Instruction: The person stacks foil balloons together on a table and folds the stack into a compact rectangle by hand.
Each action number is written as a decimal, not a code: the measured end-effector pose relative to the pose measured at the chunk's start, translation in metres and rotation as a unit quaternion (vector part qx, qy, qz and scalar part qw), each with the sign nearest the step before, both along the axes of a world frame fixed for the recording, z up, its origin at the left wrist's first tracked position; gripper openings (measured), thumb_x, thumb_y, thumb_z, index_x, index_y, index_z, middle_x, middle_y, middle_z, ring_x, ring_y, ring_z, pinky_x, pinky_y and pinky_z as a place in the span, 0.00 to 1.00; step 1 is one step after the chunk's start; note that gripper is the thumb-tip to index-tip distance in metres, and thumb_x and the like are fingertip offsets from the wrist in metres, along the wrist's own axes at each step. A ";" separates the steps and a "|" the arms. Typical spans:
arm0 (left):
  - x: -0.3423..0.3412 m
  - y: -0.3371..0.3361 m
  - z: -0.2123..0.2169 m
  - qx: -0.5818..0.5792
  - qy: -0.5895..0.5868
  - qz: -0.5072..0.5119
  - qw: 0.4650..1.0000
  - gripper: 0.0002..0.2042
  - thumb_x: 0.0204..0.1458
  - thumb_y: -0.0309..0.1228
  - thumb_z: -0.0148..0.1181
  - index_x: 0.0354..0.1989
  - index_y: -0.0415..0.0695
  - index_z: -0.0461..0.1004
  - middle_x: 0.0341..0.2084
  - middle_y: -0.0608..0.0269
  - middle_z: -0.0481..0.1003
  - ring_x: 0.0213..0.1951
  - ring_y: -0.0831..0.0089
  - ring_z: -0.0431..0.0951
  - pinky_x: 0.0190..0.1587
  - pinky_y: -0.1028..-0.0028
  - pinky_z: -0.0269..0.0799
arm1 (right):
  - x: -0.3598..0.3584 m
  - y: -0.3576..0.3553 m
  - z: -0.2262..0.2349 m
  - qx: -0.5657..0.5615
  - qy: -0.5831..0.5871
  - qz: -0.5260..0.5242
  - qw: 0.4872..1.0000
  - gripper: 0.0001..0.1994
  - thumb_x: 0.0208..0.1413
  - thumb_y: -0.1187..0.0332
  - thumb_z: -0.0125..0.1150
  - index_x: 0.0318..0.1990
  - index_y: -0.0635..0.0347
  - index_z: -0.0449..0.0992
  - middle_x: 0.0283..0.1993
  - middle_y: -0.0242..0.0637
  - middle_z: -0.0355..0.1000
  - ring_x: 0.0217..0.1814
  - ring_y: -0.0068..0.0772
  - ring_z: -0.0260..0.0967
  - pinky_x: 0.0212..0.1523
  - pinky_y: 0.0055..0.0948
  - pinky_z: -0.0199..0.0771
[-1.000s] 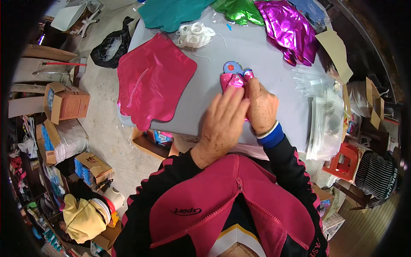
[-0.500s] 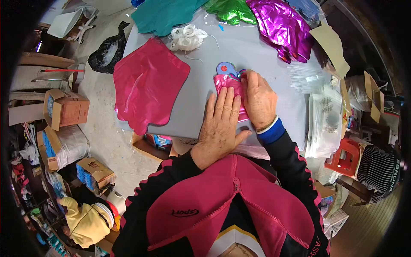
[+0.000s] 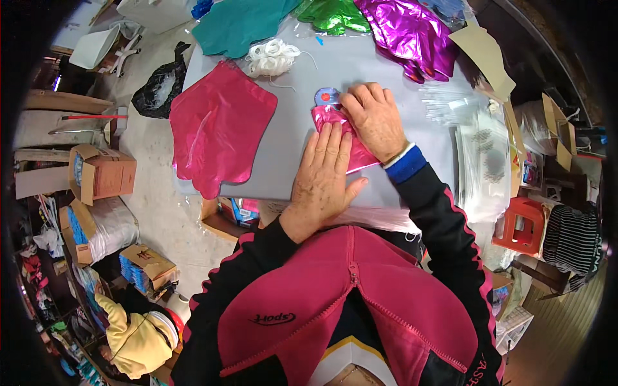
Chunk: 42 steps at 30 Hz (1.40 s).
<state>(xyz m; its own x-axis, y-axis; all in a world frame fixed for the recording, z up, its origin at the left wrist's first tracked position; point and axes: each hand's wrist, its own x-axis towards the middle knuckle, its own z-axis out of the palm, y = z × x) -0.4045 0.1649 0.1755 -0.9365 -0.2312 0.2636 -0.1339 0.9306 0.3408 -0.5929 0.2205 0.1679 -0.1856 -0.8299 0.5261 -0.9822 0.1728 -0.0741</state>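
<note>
A folded pink foil balloon lies on the grey table. At its far edge sits a round blue tab with a red centre. My left hand rests flat on the foil, fingers stretched out and thumb apart. On the right, my right hand bends over the foil's upper right corner with fingers curled together beside the blue tab. Its fingertips hide what they pinch. To the left is a stack of flat pink foil balloons, touched by neither hand.
Across the table's far side lie teal foil, green foil, purple foil and a bundle of white ribbon. Clear plastic sleeves are piled at the right edge. A red stool stands beyond; a person in yellow is lower left.
My right hand has turned inward and covers more of the foil's upper right part, its fingertips closer to the blue tab. The left hand stays flat on the foil. The view has shifted slightly.
</note>
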 end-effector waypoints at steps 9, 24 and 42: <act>-0.012 -0.008 0.000 -0.012 0.026 -0.011 1.000 0.31 0.59 0.38 0.60 0.69 0.34 0.66 0.69 0.47 0.65 0.74 0.54 0.59 0.76 0.50 0.49 | 0.047 0.047 0.015 0.031 0.021 -0.199 0.979 0.05 0.56 0.67 0.57 0.39 0.52 0.73 0.38 0.34 0.68 0.44 0.39 0.67 0.45 0.41 0.63; -0.013 -0.008 -0.001 -0.010 0.017 -0.098 0.995 0.31 0.58 0.38 0.59 0.68 0.36 0.67 0.71 0.47 0.63 0.75 0.55 0.57 0.75 0.46 0.46 | 0.049 0.078 0.015 0.093 -0.103 -0.015 0.990 0.39 0.64 0.44 0.55 0.74 0.62 0.61 0.74 0.47 0.61 0.80 0.46 0.53 0.78 0.55 0.46; -0.031 -0.026 0.017 -0.037 -0.015 -0.256 0.966 0.30 0.61 0.41 0.55 0.71 0.44 0.66 0.73 0.57 0.63 0.76 0.60 0.58 0.77 0.45 0.40 | 0.102 0.146 0.025 0.123 -0.135 -0.148 0.972 0.50 0.46 0.43 0.71 0.74 0.62 0.60 0.72 0.47 0.60 0.73 0.49 0.57 0.69 0.49 0.56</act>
